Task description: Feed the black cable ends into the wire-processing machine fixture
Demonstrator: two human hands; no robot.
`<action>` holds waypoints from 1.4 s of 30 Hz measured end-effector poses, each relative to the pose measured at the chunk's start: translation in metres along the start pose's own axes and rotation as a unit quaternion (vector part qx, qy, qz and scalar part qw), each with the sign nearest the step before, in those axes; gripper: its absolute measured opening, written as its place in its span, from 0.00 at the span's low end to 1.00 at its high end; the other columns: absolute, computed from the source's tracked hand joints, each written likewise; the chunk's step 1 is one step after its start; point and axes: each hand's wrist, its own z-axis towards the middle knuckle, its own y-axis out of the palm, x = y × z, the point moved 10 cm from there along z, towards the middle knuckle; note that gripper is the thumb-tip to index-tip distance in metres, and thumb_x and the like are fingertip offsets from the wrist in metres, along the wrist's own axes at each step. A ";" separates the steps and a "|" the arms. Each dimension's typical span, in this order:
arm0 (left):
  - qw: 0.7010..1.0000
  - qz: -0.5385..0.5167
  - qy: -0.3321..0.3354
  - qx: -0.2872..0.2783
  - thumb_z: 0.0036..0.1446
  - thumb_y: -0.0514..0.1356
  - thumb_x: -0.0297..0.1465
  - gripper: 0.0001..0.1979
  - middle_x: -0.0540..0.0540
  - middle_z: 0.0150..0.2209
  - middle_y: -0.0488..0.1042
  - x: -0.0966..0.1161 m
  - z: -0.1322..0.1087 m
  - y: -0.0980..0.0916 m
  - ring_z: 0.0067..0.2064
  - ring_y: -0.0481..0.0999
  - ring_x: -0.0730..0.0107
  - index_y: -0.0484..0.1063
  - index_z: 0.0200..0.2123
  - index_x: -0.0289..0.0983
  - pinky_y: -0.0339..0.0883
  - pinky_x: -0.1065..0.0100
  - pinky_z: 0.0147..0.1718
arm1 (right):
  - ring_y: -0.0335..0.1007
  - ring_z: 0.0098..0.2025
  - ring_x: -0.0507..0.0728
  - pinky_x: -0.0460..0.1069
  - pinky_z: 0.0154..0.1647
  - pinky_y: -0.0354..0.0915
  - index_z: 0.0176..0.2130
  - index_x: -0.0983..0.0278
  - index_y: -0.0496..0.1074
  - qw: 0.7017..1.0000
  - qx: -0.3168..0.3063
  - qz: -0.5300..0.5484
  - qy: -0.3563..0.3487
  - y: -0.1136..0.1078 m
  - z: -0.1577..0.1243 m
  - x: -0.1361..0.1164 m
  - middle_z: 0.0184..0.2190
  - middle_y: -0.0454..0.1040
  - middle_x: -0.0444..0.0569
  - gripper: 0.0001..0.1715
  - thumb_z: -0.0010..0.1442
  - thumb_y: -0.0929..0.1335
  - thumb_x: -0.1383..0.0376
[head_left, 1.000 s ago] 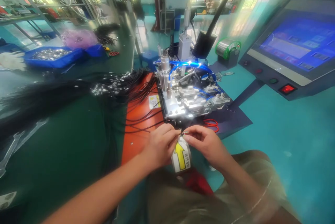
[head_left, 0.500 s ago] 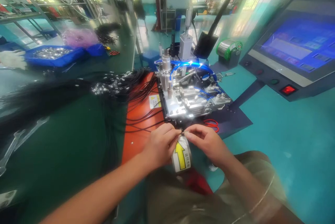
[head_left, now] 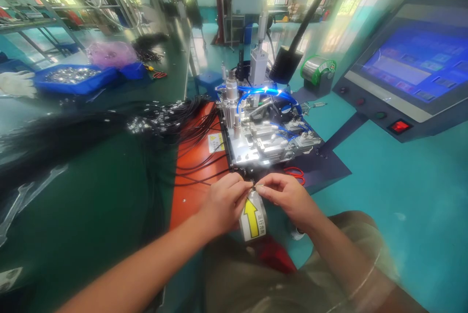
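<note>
My left hand (head_left: 223, 202) and my right hand (head_left: 287, 198) meet just in front of a small metal fixture machine (head_left: 263, 130) with blue tubing. Both hands are closed in a pinch on the end of a thin black cable (head_left: 204, 177) with a tiny metal tip (head_left: 255, 185) between the fingertips. The cable runs left across an orange plate (head_left: 193, 166) toward a big bundle of black cables (head_left: 109, 130). A white label with a yellow arrow (head_left: 253, 215) sits right under my fingers.
A control panel with a blue screen (head_left: 413, 67) and red switch (head_left: 399, 126) stands at the right. Red-handled scissors (head_left: 294, 172) lie beside the machine. A blue bin of metal parts (head_left: 71, 78), a pink bag (head_left: 111, 53) and a solder spool (head_left: 317, 67) sit farther back.
Hardly anything has moved: both hands stay pinched together at the cable tip, shifting only slightly.
</note>
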 end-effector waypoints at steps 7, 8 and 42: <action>1.000 0.001 -0.003 0.000 0.64 0.55 0.28 0.09 0.45 0.34 0.70 0.001 0.000 -0.001 0.36 0.69 0.69 0.75 0.43 0.36 0.65 0.68 0.34 | 0.67 0.32 0.52 0.46 0.33 0.63 0.34 0.65 0.79 1.000 0.016 0.018 0.002 -0.002 0.002 0.007 0.31 0.77 0.45 0.14 0.50 0.76 0.58; 1.000 0.003 -0.003 0.001 0.64 0.55 0.28 0.09 0.45 0.33 0.70 0.001 0.000 -0.001 0.35 0.69 0.69 0.75 0.43 0.36 0.65 0.68 0.34 | 0.67 0.32 0.51 0.46 0.33 0.62 0.34 0.65 0.79 1.000 0.015 0.017 0.002 -0.002 0.002 0.006 0.31 0.77 0.45 0.14 0.50 0.76 0.58; 0.999 0.034 0.012 -0.025 0.64 0.53 0.26 0.11 0.44 0.34 0.70 0.003 0.000 0.004 0.35 0.69 0.68 0.75 0.42 0.36 0.63 0.68 0.32 | 0.67 0.36 0.55 0.49 0.36 0.63 0.36 0.59 0.78 0.957 0.064 -0.224 -0.176 -0.008 -0.011 -0.038 0.37 0.71 0.47 0.06 0.61 0.70 0.62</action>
